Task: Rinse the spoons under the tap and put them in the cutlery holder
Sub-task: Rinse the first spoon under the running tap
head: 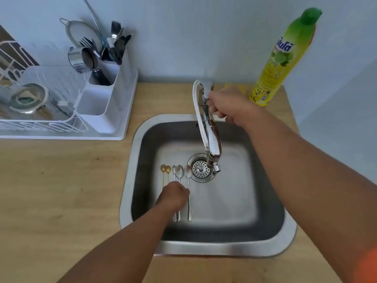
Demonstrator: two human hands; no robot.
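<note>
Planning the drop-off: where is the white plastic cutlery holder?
Head view, upper left: white plastic cutlery holder at the right end of the white dish rack, left of the steel sink.

Bare forearms; orange sleeve (367, 260) at right

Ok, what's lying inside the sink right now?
Five spoons in the sink: two gold spoons and three silver spoons, beside the drain strainer. The left hand covers most handles' middles; its grip is hidden.
</note>
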